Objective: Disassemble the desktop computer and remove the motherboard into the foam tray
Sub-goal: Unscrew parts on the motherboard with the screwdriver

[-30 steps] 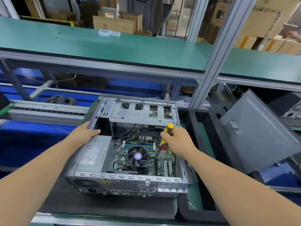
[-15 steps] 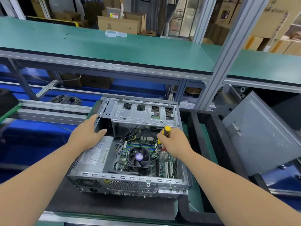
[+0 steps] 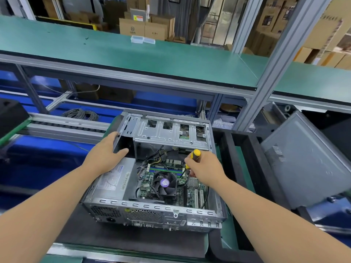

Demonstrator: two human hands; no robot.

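An open desktop computer case [image 3: 152, 211] lies on its side on a dark mat, its back panel toward me. Inside sits the green motherboard [image 3: 191, 194] with a black CPU fan [image 3: 164, 184] and a grey power supply [image 3: 114, 182] to the left. My left hand [image 3: 106, 155] rests on the case's left wall near the drive cage [image 3: 167, 132], fingers around the edge. My right hand [image 3: 204, 168] grips a yellow-and-black screwdriver [image 3: 194, 155], its tip pointing down at the board beside the memory slots. A black foam tray [image 3: 245, 177] stands right of the case.
The removed grey side panel [image 3: 303, 160] leans at the right. A green shelf [image 3: 133, 56] spans overhead on aluminium posts [image 3: 266, 73], with a small clear box [image 3: 142, 39] on it. A roller conveyor [image 3: 62, 124] and a coil of cable [image 3: 80, 113] lie behind left.
My left hand has slid forward along the case wall toward the drive cage. My right hand with the screwdriver has shifted slightly, still over the board. The view has tilted a little.
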